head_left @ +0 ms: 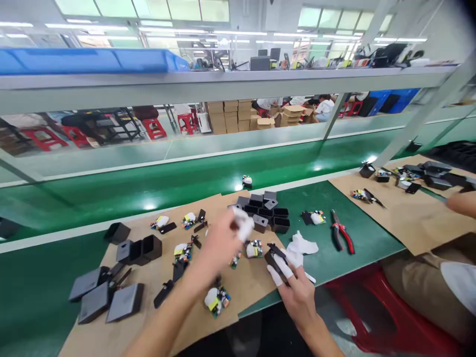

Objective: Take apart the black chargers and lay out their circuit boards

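My right hand (297, 290), with white covers on its fingertips, grips a black plastic case (273, 260) near the table's front edge. A black flat part shows at the case's top. My left hand (223, 238) is raised over the cardboard, smeared by motion. White covers show at its curled fingertips; whether it holds anything cannot be made out. Beneath and beside it lie circuit boards with white and yellow parts, among them one board (254, 249) between my hands and another board (217, 300) nearer me. Just beyond the left hand stands a cluster of black cases (266, 213).
Red-handled pliers (342, 233) and a crumpled white cloth (302, 244) lie on the green mat right of my hands. More black cases (126, 302) sit at left on the cardboard (256, 282). A co-worker's hand (463, 203) reaches in at right. A shelf (223, 89) crosses ahead.
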A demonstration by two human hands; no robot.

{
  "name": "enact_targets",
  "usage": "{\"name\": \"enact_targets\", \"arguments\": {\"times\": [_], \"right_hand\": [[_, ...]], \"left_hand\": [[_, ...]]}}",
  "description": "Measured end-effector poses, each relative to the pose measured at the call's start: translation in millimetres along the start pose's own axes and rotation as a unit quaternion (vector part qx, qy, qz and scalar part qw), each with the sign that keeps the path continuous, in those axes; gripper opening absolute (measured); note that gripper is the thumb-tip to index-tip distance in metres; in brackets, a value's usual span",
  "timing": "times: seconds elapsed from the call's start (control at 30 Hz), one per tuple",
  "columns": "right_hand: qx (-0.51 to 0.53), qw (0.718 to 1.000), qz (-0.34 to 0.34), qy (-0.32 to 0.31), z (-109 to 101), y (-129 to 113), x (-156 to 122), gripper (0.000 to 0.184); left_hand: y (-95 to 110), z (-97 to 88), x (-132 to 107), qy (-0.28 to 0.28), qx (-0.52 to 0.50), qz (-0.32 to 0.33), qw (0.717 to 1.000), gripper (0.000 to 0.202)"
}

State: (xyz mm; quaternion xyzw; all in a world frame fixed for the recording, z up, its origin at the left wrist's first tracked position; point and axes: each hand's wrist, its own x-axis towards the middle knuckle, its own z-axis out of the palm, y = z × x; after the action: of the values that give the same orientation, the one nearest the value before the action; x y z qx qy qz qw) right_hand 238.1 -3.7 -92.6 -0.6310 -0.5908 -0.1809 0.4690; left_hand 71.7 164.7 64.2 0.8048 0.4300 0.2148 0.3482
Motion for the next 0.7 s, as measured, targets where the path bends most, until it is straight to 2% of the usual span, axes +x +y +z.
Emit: {"name": "enact_targets", "arguments": {"times": [0.07, 0.13, 0.2, 0.27, 0.4, 0.5, 0.6, 0.7], "right_hand": [[0.015, 1.0, -0.014, 0.022, 0.9, -0.4, -3.7, 0.047], [0.034, 0.999, -0.011, 0.029, 2.4, 1.0, -6.0, 0.049], [0.049, 0.999, -0.005, 0.023, 4.8, 4.3, -7.8, 0.043], [0.052, 0.999, -0.007, 0.006, 8.1, 8.6, -10.6, 0.037], [-0.001, 1.0, 0.008, -0.009, 19.3, 13.8, -19.5, 0.035], [-0.07, 0.997, 0.028, -0.012, 31.2, 14.3, -23.1, 0.041], [-0.109, 0.993, 0.053, 0.007, 38.6, 16.9, -17.3, 0.042], [-0.087, 0.995, 0.014, 0.048, 35.3, 21.1, -4.3, 0.037]], "left_hand": [[6.7, -14.1, 83.5, 0.033, 0.059, -0.021, 0.997, 0.022], [2.6, -15.2, 155.0, 0.04, 0.105, -0.06, 0.992, 0.025], [-9.1, -6.6, 207.5, 0.031, 0.145, -0.096, 0.984, 0.033], [-22.8, 6.4, 244.3, 0.023, 0.178, -0.124, 0.976, 0.041], [-40.0, 27.9, 295.5, -0.001, 0.224, -0.14, 0.965, 0.048], [-41.4, 32.9, 321.7, -0.037, 0.239, -0.126, 0.962, 0.036], [-35.2, 24.3, 328.0, -0.035, 0.245, -0.115, 0.962, 0.025], [-21.9, -0.2, 309.4, 0.011, 0.224, -0.105, 0.969, 0.027]]}}
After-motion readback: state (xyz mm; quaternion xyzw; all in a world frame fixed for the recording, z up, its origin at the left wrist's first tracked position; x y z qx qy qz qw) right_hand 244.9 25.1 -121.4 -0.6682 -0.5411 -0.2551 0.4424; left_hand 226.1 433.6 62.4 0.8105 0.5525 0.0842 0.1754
